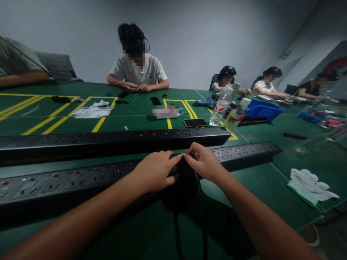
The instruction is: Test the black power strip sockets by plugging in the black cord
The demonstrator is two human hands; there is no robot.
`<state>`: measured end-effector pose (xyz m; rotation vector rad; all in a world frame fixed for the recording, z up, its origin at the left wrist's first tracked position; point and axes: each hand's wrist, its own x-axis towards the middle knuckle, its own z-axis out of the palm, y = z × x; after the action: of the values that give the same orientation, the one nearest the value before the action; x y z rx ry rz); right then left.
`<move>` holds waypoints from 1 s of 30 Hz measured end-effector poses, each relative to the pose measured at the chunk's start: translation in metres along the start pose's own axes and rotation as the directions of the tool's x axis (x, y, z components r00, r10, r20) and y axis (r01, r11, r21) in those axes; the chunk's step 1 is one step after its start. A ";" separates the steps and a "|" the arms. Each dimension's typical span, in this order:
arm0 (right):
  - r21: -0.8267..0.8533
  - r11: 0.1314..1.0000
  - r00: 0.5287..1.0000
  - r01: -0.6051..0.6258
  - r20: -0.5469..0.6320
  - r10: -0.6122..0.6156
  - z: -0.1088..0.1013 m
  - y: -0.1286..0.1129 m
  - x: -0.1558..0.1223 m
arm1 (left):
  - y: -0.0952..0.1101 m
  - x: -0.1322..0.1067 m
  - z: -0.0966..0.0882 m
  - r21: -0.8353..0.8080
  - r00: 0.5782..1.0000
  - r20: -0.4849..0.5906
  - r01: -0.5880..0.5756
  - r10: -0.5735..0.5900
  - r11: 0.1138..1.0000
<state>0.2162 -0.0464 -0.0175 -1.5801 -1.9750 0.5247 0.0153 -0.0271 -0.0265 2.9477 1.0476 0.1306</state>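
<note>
A long black power strip point(103, 177) with red switches and rows of sockets lies slantwise across the green table in front of me. My left hand point(155, 171) rests over its middle, fingers curled around something dark that I cannot make out. Beside it, my right hand point(203, 162) has its thumb and forefinger pinched together, almost touching the left forefinger; what they hold, if anything, is too small to tell. From just below the right hand a thin black cable point(200, 195) hangs down past the table's near side. Behind lies a second black power strip point(114, 139).
Past the strips are a phone point(195, 123), a clear bottle point(218, 110), a bottle of yellow liquid point(236, 117) and a blue bin point(261, 109). White gloves point(310, 186) lie at right, a white cloth point(92, 110) at left. Several people sit across the table.
</note>
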 end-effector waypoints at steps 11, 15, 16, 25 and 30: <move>-0.013 1.000 1.000 -0.001 0.002 0.001 -0.002 -0.003 0.000 | 0.001 0.001 -0.002 0.012 1.000 0.005 0.006 -0.006 1.000; -0.016 1.000 1.000 0.004 0.005 -0.004 -0.002 -0.002 0.000 | 0.000 0.001 -0.001 0.014 1.000 0.003 0.003 -0.003 1.000; -0.015 1.000 1.000 0.004 0.006 -0.004 -0.002 -0.002 0.000 | 0.000 0.000 -0.001 0.014 1.000 0.002 0.004 -0.004 1.000; -0.040 0.999 1.000 -0.003 0.021 0.004 -0.004 -0.003 -0.001 | 0.000 -0.001 0.000 0.015 1.000 -0.003 0.005 -0.005 1.000; -0.033 0.999 0.998 0.009 0.065 -0.007 -0.006 -0.004 0.000 | -0.001 0.000 0.000 0.010 1.000 -0.003 0.005 -0.005 1.000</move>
<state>0.2169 -0.0481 -0.0100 -1.5935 -2.0474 0.5486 0.0153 -0.0263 -0.0265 2.9539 1.0594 0.1300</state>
